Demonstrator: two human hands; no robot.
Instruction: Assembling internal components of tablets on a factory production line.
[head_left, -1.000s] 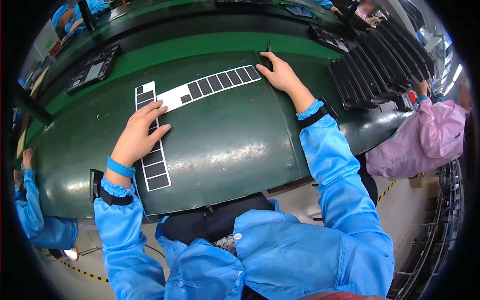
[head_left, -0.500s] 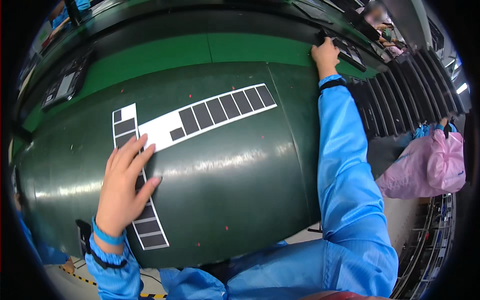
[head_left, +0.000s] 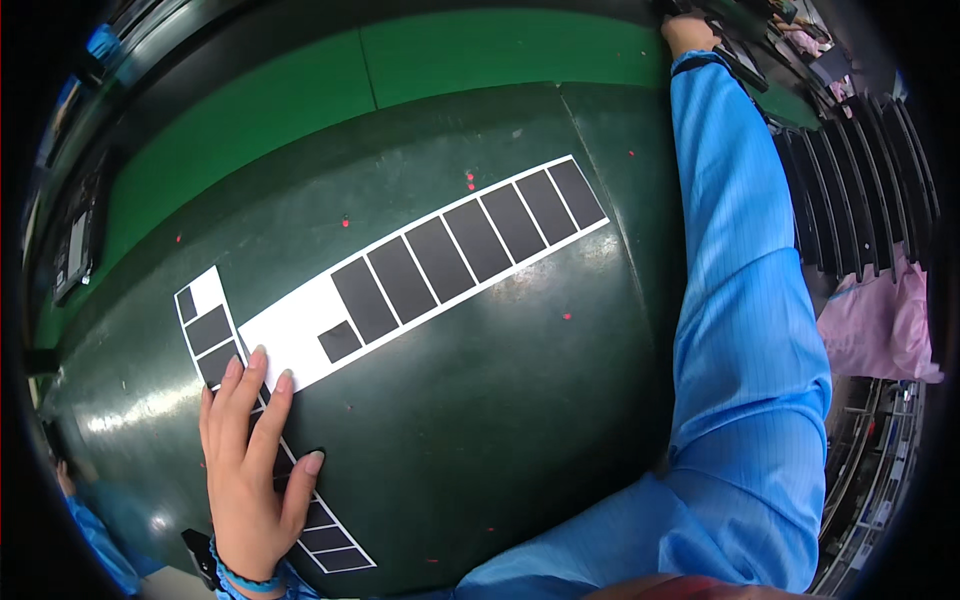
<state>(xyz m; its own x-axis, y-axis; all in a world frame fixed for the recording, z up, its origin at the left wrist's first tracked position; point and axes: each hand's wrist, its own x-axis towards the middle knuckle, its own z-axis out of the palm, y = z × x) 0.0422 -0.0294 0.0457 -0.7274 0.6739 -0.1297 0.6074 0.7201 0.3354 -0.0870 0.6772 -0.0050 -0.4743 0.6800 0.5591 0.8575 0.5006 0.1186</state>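
Note:
My left hand [head_left: 245, 470] lies flat with its fingers spread on a narrow white sheet of dark rectangles [head_left: 325, 540], whose middle it covers. Its fingertips also reach the near end of a wider white strip [head_left: 465, 245] bearing several dark rectangles. The wide strip slants up to the right across the dark green mat. At the far right, my right hand [head_left: 690, 35] is stretched out with fingers curled at a black object by the picture's rim. What those fingers hold is mostly hidden. Beside that hand is a dark flat panel [head_left: 738, 65].
The dark green mat [head_left: 480, 400] covers the worktable, with small red marks on it. A black flat device [head_left: 75, 240] lies at the far left. To the right stands a row of black trays [head_left: 855, 190]. A person in a pink garment [head_left: 880, 320] is beyond my right arm.
The view has shifted, so the strips appear lower and larger. My right hand is nearer the upper rim, still at the black object. My left hand stays flat on the sheets.

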